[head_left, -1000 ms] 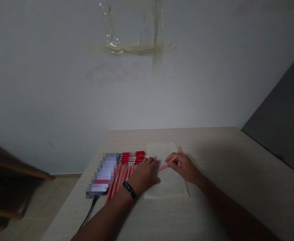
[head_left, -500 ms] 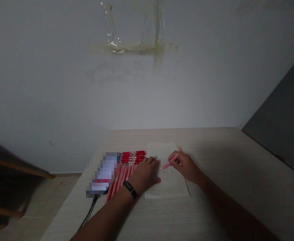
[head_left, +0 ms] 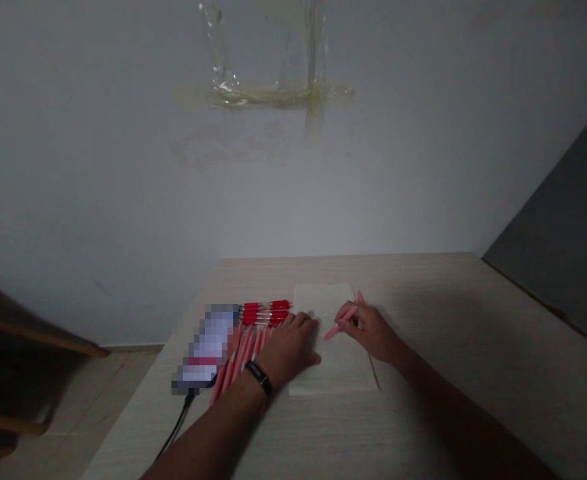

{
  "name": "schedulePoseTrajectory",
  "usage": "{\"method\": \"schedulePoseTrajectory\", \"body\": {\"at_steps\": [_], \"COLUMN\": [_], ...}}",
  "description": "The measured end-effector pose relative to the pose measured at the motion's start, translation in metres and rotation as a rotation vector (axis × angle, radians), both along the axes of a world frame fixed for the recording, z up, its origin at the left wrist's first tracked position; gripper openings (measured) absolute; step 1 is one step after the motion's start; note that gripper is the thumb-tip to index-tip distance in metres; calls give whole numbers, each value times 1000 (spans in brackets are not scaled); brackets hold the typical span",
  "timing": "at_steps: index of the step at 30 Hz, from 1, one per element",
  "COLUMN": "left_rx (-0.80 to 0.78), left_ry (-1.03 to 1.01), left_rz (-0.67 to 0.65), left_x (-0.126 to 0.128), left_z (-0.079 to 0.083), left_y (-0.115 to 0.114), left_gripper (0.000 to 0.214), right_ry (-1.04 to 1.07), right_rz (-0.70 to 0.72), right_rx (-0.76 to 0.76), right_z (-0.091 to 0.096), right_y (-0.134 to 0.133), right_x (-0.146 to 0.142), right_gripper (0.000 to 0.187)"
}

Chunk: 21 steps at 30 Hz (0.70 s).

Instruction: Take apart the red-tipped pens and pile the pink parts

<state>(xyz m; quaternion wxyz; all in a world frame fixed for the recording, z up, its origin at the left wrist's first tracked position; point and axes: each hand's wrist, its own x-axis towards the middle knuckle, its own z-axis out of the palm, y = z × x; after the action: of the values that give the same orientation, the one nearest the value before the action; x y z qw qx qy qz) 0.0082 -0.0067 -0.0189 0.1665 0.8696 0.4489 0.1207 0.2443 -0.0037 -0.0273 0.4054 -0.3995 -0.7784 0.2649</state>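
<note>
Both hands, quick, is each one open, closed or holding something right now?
Left hand: open, palm down, at the left edge of the paper.
Right hand: closed, holding a pink pen.

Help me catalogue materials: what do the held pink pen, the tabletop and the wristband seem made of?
Pink pen: probably plastic, smooth, judging by its even colour. Tabletop: wood or wood-look laminate, fairly matt, showing fine grain-like streaks. Wristband: perhaps smooth rubber or silicone, being dark and closely curved; too small to be sure.

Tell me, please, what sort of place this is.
Probably a simple writing corner indoors: a pale desk stands against a tape-marked wall and bears white paper and red pens.
</note>
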Motion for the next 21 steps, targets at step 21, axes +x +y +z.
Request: {"method": "schedulePoseTrajectory", "body": {"at_steps": [21], "left_rx": [-157], "left_ry": [-758], "left_rz": [86], "left_x": [7], "left_z": [31], "left_y": [-9], "left_gripper": [25], "right_ry": [423], "right_rz": [-4], "right_rx": [-288], "right_z": [1], "right_y": [-2], "right_x": [-10], "right_gripper": [31]}}
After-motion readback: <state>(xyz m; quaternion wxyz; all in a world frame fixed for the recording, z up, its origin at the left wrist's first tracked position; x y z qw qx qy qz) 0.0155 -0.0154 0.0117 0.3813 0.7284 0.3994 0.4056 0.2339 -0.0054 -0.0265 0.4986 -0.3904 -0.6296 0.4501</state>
